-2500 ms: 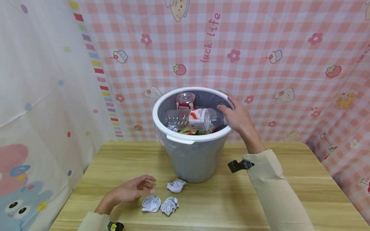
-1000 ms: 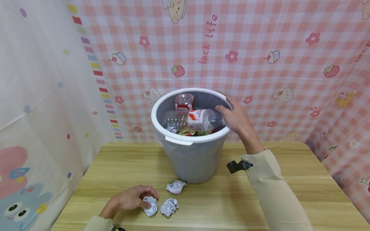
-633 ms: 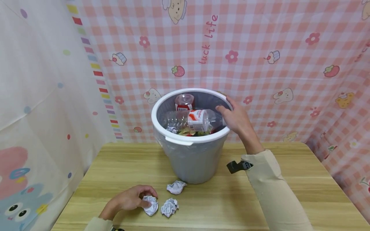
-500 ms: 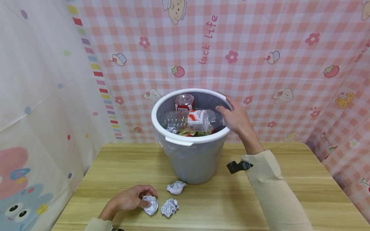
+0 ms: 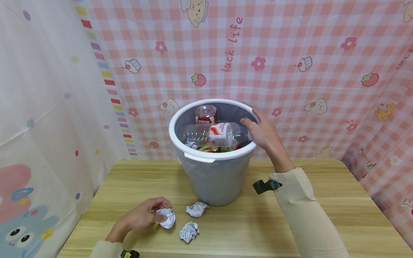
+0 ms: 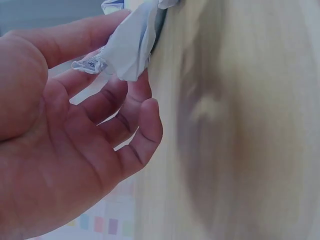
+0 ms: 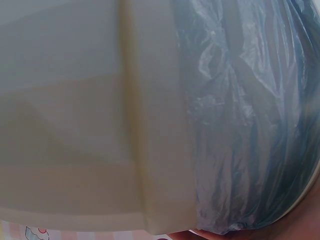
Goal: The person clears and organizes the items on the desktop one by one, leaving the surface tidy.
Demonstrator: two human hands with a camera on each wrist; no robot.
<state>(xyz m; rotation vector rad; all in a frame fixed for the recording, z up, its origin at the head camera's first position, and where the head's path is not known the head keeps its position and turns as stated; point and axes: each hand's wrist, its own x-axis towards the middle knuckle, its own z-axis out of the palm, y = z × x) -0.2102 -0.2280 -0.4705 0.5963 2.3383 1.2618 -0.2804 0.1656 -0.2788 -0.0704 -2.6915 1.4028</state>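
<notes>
My left hand (image 5: 142, 215) pinches a crumpled paper ball (image 5: 167, 218) between thumb and fingers, at the left front of the table. In the left wrist view the paper (image 6: 132, 45) sits at the fingertips, with the other fingers loosely bent below it. My right hand (image 5: 266, 132) grips the right side of the grey trash bin (image 5: 219, 182) at its white rim, thumb inside; the outer fingers are mostly hidden. The right wrist view is filled by the bin's wall and its clear plastic liner (image 7: 240, 100).
Two more paper balls lie on the wooden table (image 5: 309, 222): one (image 5: 197, 209) just before the bin, one (image 5: 189, 232) nearer me. Inside the bin are a clear plastic bottle (image 5: 221, 134), a red-labelled bottle (image 5: 205, 114) and food scraps (image 5: 213, 147). A checked cloth (image 5: 284, 86) hangs behind.
My left hand came down to the leftmost paper ball, took it between thumb and fingers, and has now raised it slightly off the table. The right hand has stayed on the bin's rim.
</notes>
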